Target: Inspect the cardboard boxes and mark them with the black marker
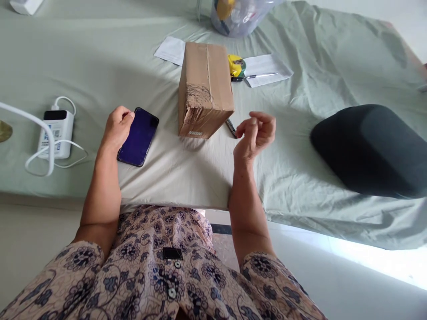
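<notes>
The left hand (pixel 118 126) is curled closed beside the smartphone (pixel 139 137), perhaps touching its edge. The right hand (pixel 256 132) points forward, fingers loosely curled but parted, the cardboard box (pixel 216 84) standing to its left.

Left fingers (pixel 127 118) partly hide the phone (pixel 139 138); the top edge crops a tub (pixel 240 22).

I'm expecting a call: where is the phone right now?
In the head view, the phone lies on the cloth left of the cardboard box, with the left hand at its left edge.
</notes>
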Demonstrator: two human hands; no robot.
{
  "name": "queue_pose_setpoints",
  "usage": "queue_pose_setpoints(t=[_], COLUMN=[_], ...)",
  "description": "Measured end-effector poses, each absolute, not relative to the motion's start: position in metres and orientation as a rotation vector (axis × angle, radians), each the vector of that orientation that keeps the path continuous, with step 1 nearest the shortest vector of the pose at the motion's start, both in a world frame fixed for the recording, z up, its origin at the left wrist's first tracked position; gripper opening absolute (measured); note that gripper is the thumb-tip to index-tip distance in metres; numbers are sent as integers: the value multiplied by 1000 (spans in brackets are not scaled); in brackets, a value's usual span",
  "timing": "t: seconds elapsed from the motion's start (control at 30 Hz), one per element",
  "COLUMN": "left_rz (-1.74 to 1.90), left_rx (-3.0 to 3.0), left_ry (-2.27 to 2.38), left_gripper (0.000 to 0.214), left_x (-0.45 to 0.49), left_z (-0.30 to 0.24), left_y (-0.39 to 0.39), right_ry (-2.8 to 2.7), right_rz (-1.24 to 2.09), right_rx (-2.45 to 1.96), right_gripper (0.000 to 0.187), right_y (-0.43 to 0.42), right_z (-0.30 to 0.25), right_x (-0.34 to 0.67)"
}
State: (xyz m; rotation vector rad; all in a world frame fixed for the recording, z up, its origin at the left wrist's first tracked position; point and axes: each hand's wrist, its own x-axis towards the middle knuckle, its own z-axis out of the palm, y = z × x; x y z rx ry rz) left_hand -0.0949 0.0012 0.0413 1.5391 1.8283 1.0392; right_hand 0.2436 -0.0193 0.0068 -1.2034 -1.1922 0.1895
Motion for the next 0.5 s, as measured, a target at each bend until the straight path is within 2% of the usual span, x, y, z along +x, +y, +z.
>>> queue_pose_setpoints(t=[0.1,0.33,0.43,0.5], left_rz=[1110,1236,1330,1433], left_rx=[1606,1500,1477,1466], left_ry=[1616,1306,1287,1256], left_gripper=[17,52,62,63], left_x=[-94,-70,-46,-29], left_z=[39,37,42,46], left_y=[0,-10,-19,-25], right_ry=[-1291,-1702,-1778,-1809], right_rz=[546,1879,2136,2227], right_rx=[-1120,-886,-761,-723], right_gripper=[49,53,64,56], right_y=[-33,-46,-51,-55], right_z=[16,21,14,11], right_x=[233,204,189,182])
